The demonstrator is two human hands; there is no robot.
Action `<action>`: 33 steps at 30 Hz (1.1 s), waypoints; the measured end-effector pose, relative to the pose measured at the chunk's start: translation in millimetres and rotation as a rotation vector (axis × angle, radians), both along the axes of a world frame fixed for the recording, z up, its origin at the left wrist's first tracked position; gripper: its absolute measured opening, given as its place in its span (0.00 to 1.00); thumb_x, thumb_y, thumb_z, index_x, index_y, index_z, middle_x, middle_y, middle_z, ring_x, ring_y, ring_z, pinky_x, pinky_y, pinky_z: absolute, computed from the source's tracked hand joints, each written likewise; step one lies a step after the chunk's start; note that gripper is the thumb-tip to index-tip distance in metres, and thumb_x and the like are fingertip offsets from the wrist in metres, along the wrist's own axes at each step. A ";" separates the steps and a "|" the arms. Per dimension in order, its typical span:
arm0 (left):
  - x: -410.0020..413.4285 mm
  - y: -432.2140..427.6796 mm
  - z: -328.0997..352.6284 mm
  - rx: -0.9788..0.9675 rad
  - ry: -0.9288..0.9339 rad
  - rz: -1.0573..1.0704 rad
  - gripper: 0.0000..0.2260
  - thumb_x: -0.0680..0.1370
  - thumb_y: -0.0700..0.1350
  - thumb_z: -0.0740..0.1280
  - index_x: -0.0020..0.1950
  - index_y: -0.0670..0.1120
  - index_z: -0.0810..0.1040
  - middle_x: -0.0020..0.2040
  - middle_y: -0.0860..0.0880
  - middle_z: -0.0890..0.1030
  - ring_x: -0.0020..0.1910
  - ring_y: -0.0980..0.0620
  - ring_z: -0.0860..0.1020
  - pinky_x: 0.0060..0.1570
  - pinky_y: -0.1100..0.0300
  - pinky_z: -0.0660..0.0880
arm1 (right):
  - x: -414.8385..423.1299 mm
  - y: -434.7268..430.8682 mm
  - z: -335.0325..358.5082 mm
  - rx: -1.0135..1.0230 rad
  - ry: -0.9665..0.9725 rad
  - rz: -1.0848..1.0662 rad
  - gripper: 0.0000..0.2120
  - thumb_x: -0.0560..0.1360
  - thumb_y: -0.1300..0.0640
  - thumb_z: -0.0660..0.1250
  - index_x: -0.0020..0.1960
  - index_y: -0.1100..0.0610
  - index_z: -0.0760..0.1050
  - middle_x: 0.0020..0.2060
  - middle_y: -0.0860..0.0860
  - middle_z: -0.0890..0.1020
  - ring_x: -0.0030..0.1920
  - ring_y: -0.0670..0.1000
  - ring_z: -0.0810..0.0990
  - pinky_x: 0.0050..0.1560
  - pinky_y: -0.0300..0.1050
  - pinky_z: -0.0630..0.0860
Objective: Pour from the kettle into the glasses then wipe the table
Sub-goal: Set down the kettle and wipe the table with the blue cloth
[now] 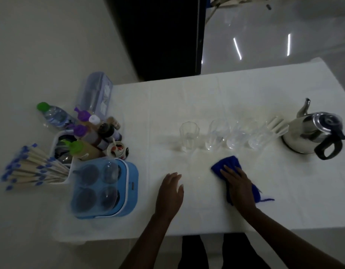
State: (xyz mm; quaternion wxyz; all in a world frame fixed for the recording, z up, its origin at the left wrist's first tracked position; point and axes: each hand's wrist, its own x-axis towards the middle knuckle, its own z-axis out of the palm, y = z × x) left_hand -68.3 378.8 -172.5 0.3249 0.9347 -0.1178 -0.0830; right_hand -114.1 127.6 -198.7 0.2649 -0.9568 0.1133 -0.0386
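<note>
The right hand [240,186] lay flat on the blue cloth [228,164], its fingers [228,171] spread out and pressing the cloth down on the white bench [303,191]. The left hand [170,193] rested flat and empty on the bench, just left of the cloth, with its fingers close together.

Four glasses [218,134] stood in a row a little farther away. The kettle [313,133] sat at the right end of the row, upright on the bench. So the pouring looked done, and the wiping was the job in hand.

To wipe well, the hand should push down evenly and slide the cloth in long, slow strokes. It should stay on the near side of the glasses, because a bump could tip one over. The empty hand could hold the bench cover still so it would not bunch up.
</note>
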 end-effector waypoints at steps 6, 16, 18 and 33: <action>8.2 8.7 -0.8 -0.021 0.018 -0.049 0.18 0.79 0.48 0.60 0.67 0.44 0.72 0.68 0.45 0.73 0.71 0.46 0.66 0.69 0.50 0.64 | 40.2 76.9 7.5 0.005 0.038 -0.149 0.23 0.73 0.69 0.61 0.64 0.52 0.73 0.65 0.52 0.75 0.68 0.63 0.67 0.63 0.61 0.70; 6.9 33.3 2.9 -0.044 0.042 -0.038 0.19 0.79 0.43 0.63 0.70 0.43 0.69 0.69 0.43 0.72 0.71 0.45 0.65 0.70 0.53 0.62 | 20.7 50.6 9.3 -0.031 0.111 0.228 0.24 0.73 0.67 0.63 0.66 0.50 0.70 0.67 0.49 0.72 0.71 0.59 0.64 0.68 0.59 0.67; 6.4 35.7 2.2 -0.043 0.050 -0.036 0.19 0.79 0.43 0.63 0.70 0.43 0.69 0.69 0.43 0.71 0.71 0.45 0.65 0.70 0.53 0.61 | 33.5 71.1 11.2 -0.003 0.131 0.056 0.26 0.72 0.70 0.63 0.67 0.50 0.70 0.68 0.50 0.72 0.71 0.59 0.62 0.70 0.60 0.64; 14.8 48.1 4.5 -0.012 0.049 -0.068 0.19 0.80 0.42 0.62 0.71 0.43 0.67 0.70 0.43 0.70 0.72 0.45 0.64 0.71 0.54 0.59 | 28.6 88.1 11.9 -0.003 0.164 0.063 0.25 0.73 0.66 0.62 0.67 0.48 0.69 0.68 0.48 0.71 0.70 0.60 0.63 0.67 0.58 0.65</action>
